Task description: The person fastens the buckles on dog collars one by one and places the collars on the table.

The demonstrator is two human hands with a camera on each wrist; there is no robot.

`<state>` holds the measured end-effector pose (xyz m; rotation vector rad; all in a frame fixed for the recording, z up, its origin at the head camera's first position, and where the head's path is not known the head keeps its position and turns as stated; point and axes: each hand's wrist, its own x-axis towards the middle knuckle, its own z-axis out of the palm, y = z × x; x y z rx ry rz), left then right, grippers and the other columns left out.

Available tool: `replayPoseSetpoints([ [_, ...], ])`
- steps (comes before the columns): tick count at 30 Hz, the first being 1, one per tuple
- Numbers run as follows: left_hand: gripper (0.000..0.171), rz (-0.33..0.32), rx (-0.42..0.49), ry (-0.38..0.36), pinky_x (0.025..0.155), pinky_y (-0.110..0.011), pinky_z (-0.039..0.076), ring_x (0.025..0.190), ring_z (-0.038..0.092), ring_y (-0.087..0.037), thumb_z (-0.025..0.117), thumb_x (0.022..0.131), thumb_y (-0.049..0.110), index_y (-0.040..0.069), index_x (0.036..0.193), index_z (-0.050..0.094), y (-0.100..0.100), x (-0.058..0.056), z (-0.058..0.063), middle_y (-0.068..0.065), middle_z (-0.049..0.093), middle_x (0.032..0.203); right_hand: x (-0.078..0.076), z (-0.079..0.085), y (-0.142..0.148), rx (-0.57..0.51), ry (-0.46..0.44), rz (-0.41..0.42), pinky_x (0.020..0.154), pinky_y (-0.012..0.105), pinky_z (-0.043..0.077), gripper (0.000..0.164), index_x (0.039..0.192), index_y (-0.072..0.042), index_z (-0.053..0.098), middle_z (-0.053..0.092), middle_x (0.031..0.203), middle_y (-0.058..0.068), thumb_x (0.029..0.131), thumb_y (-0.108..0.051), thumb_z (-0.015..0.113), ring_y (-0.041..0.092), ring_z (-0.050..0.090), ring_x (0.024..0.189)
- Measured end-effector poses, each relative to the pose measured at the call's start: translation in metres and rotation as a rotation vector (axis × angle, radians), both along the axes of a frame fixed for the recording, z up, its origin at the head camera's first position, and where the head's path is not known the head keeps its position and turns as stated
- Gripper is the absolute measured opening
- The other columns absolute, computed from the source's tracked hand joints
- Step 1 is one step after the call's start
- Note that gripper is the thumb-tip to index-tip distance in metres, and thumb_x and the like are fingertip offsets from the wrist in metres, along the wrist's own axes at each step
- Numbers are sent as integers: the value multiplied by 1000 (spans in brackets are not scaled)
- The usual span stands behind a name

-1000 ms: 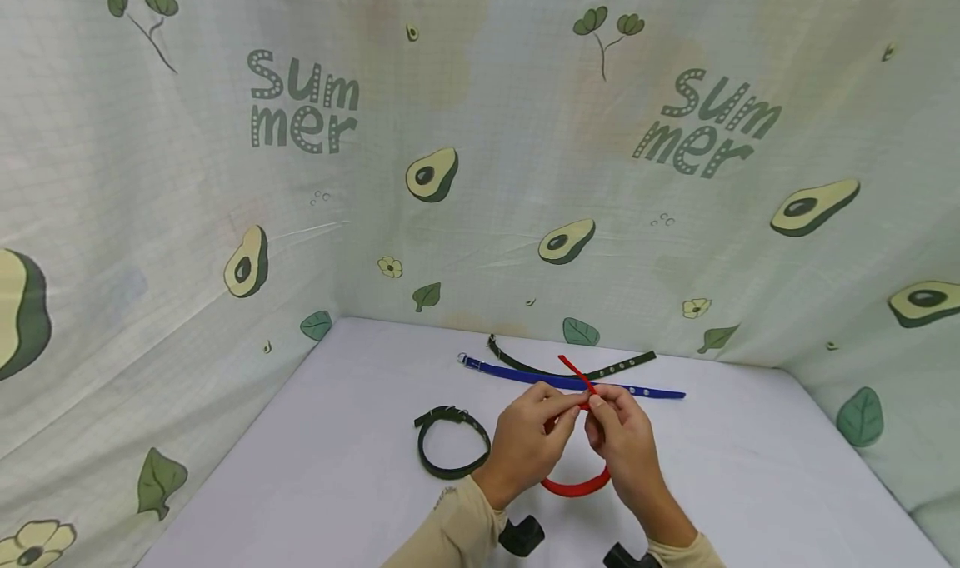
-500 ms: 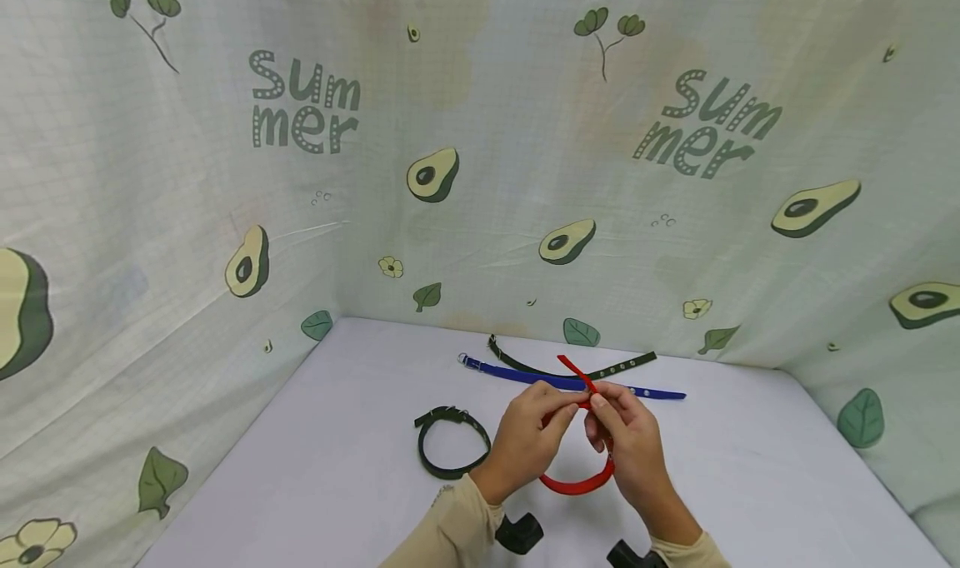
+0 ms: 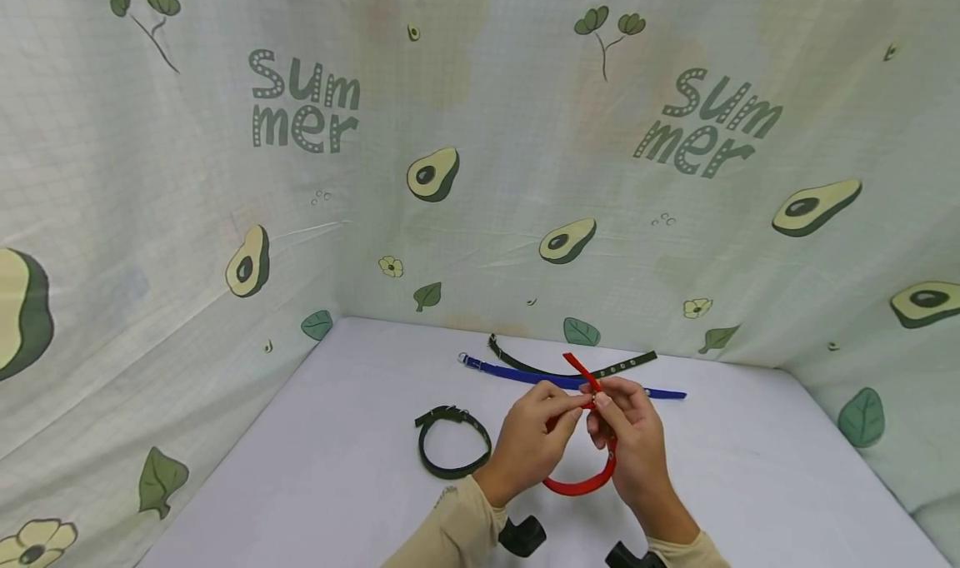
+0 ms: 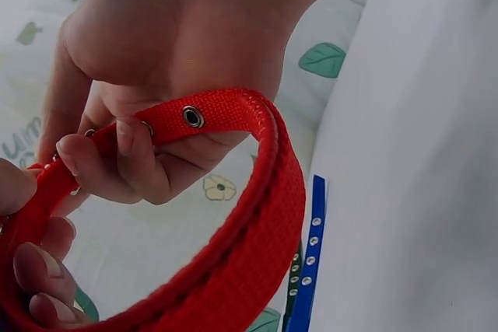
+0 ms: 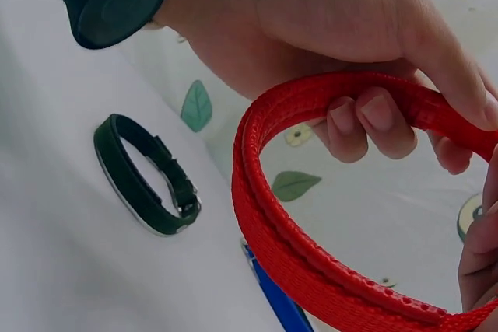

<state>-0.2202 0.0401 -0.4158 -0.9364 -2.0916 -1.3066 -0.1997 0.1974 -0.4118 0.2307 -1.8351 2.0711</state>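
Both hands work on a red pet collar [image 3: 576,489], bent into a loop above the table. My left hand [image 3: 528,435] pinches it at the overlap; my right hand [image 3: 636,441] grips it from the other side, thumb near the strap. The red tip sticks out beyond the fingertips. In the left wrist view, metal eyelets line the red collar [image 4: 226,114], and the right hand [image 4: 179,44] curls fingers round it. The right wrist view shows the left hand [image 5: 334,29] with fingertips curled over the padded red collar [image 5: 272,246]. Fingers mostly hide the buckle area.
A dark green collar [image 3: 452,473], fastened in a loop, lies left of the hands. Behind them a blue collar [image 3: 517,374] and another dark green collar [image 3: 633,364] lie stretched out on the white table [image 3: 337,435]. A printed cloth [image 3: 480,118] hangs round the table.
The red collar's free tip has shifted slightly right, and a bit of metal shows between the fingertips. My right hand has moved a little. The other collars lie still.
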Motion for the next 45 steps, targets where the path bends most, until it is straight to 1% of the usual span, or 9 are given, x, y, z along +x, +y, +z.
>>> replayPoseSetpoints([
  [9, 22, 1, -5, -26, 57, -13, 44, 72, 47, -1, 65, 98, 11, 14, 116, 77, 3, 2, 1, 8, 58, 91, 0, -2, 1, -108, -45, 52, 56, 20, 49, 25, 118, 2, 43, 67, 118, 16, 104, -15, 55, 12, 59, 67],
  [16, 22, 7, -18, -21, 56, -13, 44, 72, 46, -1, 63, 99, 14, 16, 116, 77, 4, 1, 0, 9, 57, 92, 1, 0, 3, -110, -94, 70, 58, 21, 50, 31, 127, 0, 49, 70, 109, 5, 105, -20, 54, 13, 59, 68],
  [21, 21, 8, -8, -53, 58, -15, 46, 75, 48, -3, 62, 101, 17, 16, 116, 76, 3, 0, -2, 9, 58, 93, 3, 1, 3, -92, -96, 74, 60, 23, 51, 33, 129, 3, 56, 69, 103, 8, 106, -20, 52, 15, 59, 69],
  [24, 20, 3, 20, -102, 63, -17, 49, 81, 51, -3, 63, 101, 20, 14, 116, 74, 2, 0, -2, 8, 62, 98, 4, 2, 3, -75, -95, 93, 60, 24, 51, 33, 128, 3, 57, 67, 96, 10, 106, -20, 48, 16, 59, 70],
  [27, 18, -51, 107, -248, 65, -20, 51, 79, 56, -4, 65, 100, 22, 12, 115, 65, 1, -1, 0, 5, 64, 103, 4, 2, 3, -60, -97, 110, 61, 26, 52, 33, 127, 4, 57, 65, 88, 10, 106, -18, 46, 17, 59, 70],
  [31, 30, -140, 283, -476, 61, -22, 51, 67, 58, -9, 69, 97, 22, 8, 117, 52, -3, -3, 3, -2, 64, 106, 3, 3, 5, -22, -87, 133, 62, 27, 53, 30, 124, 6, 55, 65, 85, 11, 106, -15, 46, 18, 60, 70],
  [33, 35, -170, 341, -531, 63, -22, 52, 68, 59, -12, 71, 96, 21, 6, 120, 50, -4, -4, 5, -5, 66, 107, 2, 4, 6, 8, -78, 146, 62, 27, 53, 27, 121, 7, 54, 64, 83, 12, 106, -14, 46, 19, 61, 70],
  [37, 38, -204, 371, -552, 63, -24, 53, 69, 60, -14, 73, 94, 19, 5, 122, 52, -8, -6, 8, -4, 69, 104, 0, 4, 7, 56, -70, 151, 60, 28, 53, 23, 115, 7, 51, 64, 82, 13, 105, -14, 52, 19, 62, 69],
  [45, 29, -237, 301, -492, 63, -26, 54, 68, 63, -12, 76, 91, 20, 11, 115, 61, -14, -8, 10, 0, 69, 103, -2, 1, 7, 100, -77, 95, 60, 29, 54, 23, 111, 3, 54, 62, 82, 14, 103, -18, 59, 20, 61, 68],
])
